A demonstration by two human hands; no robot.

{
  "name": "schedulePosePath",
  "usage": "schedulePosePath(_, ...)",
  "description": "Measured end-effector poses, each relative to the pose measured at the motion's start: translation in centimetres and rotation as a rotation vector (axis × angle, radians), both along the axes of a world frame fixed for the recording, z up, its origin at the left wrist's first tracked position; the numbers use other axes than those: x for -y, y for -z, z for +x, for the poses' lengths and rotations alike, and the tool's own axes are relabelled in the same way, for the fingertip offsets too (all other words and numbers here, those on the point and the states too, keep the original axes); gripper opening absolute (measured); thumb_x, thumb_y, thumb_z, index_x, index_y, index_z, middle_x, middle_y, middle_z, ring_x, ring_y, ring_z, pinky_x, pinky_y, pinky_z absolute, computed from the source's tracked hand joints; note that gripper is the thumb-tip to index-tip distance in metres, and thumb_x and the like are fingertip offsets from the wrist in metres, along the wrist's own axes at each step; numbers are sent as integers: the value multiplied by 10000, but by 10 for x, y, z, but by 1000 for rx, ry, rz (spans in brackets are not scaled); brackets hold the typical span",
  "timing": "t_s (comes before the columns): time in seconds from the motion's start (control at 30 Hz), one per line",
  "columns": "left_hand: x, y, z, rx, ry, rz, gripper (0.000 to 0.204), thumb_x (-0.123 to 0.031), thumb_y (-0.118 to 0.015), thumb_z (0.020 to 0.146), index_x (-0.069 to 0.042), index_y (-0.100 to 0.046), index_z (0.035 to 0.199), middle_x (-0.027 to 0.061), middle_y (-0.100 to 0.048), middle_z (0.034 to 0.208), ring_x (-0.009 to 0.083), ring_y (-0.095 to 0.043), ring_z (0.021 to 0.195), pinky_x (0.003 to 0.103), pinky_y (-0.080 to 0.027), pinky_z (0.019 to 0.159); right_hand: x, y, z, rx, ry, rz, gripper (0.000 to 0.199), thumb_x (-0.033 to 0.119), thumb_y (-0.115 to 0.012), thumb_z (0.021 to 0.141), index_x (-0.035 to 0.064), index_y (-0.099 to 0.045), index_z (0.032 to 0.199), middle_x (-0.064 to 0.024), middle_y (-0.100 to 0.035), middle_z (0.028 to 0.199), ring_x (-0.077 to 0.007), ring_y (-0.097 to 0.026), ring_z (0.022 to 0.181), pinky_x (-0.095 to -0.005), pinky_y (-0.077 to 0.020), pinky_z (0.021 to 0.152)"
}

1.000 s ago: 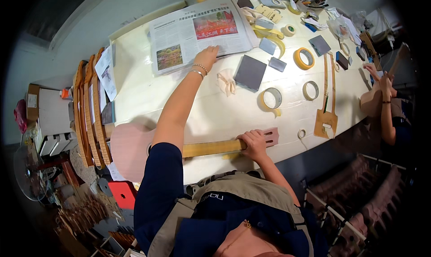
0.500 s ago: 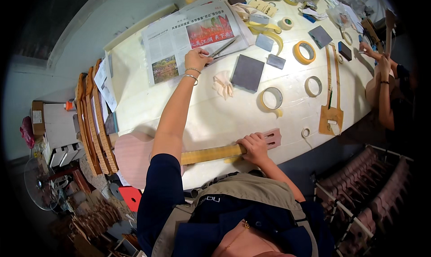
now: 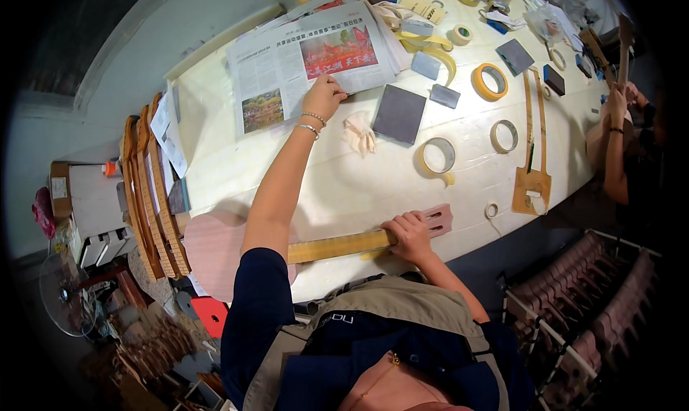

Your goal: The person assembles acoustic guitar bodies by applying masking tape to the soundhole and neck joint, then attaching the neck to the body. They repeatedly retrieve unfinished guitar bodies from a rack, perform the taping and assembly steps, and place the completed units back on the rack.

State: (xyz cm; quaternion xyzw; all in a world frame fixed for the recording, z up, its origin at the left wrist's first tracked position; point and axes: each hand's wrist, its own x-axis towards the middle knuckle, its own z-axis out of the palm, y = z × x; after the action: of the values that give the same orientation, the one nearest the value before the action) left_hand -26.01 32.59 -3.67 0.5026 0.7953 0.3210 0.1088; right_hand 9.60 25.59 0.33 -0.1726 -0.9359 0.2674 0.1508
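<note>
Moved: left hand (image 3: pixel 326 95) has pulled back a bit from further up the newspaper (image 3: pixel 308 59) to its near edge vs half a sec ago; right hand hasn't budged.
Landmark: long pale worktable (image 3: pixel 237 174); all places given rel. to it.
Instrument: unfinished guitar-type piece along table's near edge; pinkish body (image 3: pixel 212 253) hangs off near-left corner, yellow-taped neck (image 3: pixel 337 244) runs right along the edge, reddish slotted headstock (image 3: pixel 439 218) at near-centre.
Newspaper: spread open at far-centre of table, colour photos up.
Dark pad: grey square pad (image 3: pixel 399 114) mid-table, just right of left hand.
Tape rolls: masking tape roll (image 3: pixel 437 155) mid-table w/ loose tail; more rolls (image 3: pixel 490 81) twd far right.
Cloth: small pale crumpled rag (image 3: pixel 359 134) mid-table, between left hand and pad.
Left hand state: fingers closed, pinching newspaper's near edge; can't tell if anything else is in the grip.
Right hand state: right hand (image 3: pixel 409 236) clamped over neck just short of headstock, pinning it to table.
Hands: well apart, one far, one near.
Other person: arm (image 3: pixel 617 138) at table's right end, busy w/ own wooden part.
Step, my guess: steadying neck while fetching paper or sth off it.
Next move needs: prob. left hand brings its pick back to neck; right keeps neck from sliding off edge.
</note>
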Motion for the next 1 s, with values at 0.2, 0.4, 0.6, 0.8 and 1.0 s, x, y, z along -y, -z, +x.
schedulePosePath(0.2,0,-16,6,90,-117,-88,146,-181,-776,660,-69,-720,735,35,-617,833,188,-610,709,296,-482,634,1,3,0,-23,9,31,331,74,-651,539,159,-602,855,5,-517,731,-200,-518,734,-356,-396,744)
schedulePosePath(0.4,2,-13,5,146,-170,-31,183,-197,-809,625,-60,-720,708,32,-626,823,167,-610,670,282,-489,620,0,2,-1,-20,6,26,335,69,-655,538,155,-602,858,4,-520,732,-199,-517,724,-350,-398,736)
schedulePosePath(0.6,7,0,11,200,-154,88,200,-159,-791,654,-57,-670,777,41,-649,741,155,-639,661,279,-498,609,-1,1,-2,-12,-5,17,343,68,-653,531,155,-599,858,7,-520,734,-196,-517,719,-350,-395,736)
schedulePosePath(0.8,5,-7,20,209,-164,99,313,-89,-790,651,-51,-526,815,53,-678,714,144,-651,634,248,-489,576,0,4,-1,-1,8,20,339,61,-649,536,157,-600,856,8,-519,735,-194,-519,723,-350,-392,745)
schedulePosePath(1.0,6,-7,18,402,-215,164,323,-131,-822,633,-42,-543,770,39,-652,646,89,-599,583,234,-452,529,-1,2,-2,-2,8,22,338,56,-640,536,156,-602,857,8,-521,736,-196,-519,724,-349,-393,741)
